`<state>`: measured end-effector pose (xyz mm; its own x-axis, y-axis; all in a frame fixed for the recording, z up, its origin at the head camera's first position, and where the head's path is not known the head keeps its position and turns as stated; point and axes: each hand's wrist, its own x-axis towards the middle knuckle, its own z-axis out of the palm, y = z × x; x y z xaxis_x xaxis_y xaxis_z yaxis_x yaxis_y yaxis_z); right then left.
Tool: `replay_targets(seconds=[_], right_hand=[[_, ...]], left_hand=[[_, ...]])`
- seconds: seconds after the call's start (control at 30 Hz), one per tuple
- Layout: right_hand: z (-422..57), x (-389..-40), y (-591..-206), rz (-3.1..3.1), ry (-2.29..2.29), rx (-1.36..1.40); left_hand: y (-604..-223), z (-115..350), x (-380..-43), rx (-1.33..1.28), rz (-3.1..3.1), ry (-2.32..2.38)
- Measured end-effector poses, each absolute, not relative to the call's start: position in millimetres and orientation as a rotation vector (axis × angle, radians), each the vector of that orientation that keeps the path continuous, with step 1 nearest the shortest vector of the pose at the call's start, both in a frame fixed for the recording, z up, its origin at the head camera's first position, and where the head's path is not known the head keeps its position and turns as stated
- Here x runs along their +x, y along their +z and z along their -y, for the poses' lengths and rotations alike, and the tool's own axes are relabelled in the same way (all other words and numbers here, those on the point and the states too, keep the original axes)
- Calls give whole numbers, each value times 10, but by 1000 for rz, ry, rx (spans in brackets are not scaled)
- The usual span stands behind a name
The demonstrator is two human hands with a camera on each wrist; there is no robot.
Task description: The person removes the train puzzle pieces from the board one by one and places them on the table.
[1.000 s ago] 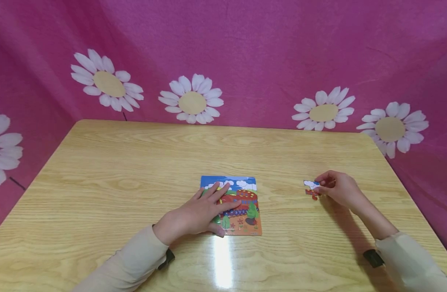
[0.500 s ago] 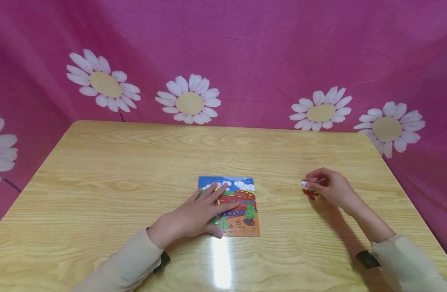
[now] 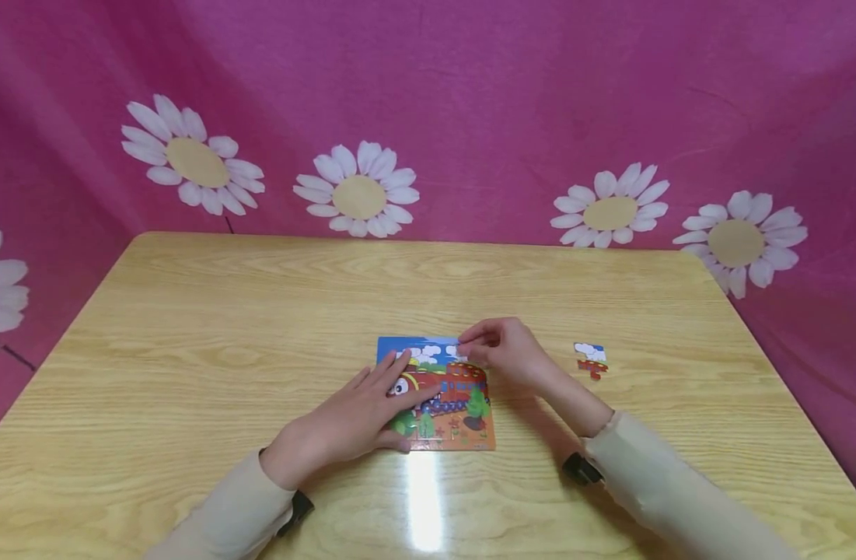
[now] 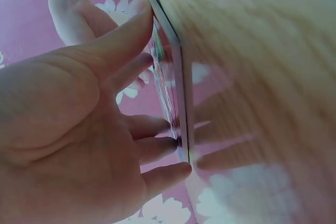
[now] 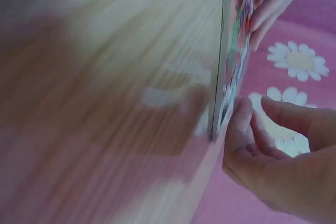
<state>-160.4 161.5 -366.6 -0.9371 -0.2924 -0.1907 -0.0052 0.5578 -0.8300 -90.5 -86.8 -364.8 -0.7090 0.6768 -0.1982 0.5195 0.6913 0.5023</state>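
Observation:
A square picture puzzle (image 3: 450, 435) with a red cartoon train, trees and clouds lies flat on the wooden table. My left hand (image 3: 354, 408) rests on its left part with fingers spread and covers some of the picture. In the left wrist view, fingertips (image 4: 169, 176) touch the puzzle's edge. At the puzzle's upper right corner is my right hand (image 3: 511, 354), fingers bent. The right wrist view shows a gap between thumb and fingers, with no piece visible there. Loose puzzle pieces, one with a cloud (image 3: 590, 351) and one red (image 3: 593, 367), lie together to the right.
The wooden table (image 3: 260, 311) extends around the puzzle on all sides. A pink curtain (image 3: 483, 101) with large white daisies hangs behind it and along its sides. A bright light reflection (image 3: 424, 498) shows on the tabletop in front of the puzzle.
My right hand has moved left from the loose pieces to the puzzle's upper right corner, leaving the cloud and red pieces on the table. The left hand has shifted slightly left across the puzzle.

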Motion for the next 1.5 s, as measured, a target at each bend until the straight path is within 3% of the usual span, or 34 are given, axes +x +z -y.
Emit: replay_targets(seconds=[0.8, 1.5], right_hand=[[-1364, -1693, -3684, -2594, -1198, -191], [-1604, -1719, -3626, -2491, -1353, -221]], left_hand=[[-3674, 885, -913, 934, -2535, 590], [-3653, 871, -906, 920, -2525, 597]])
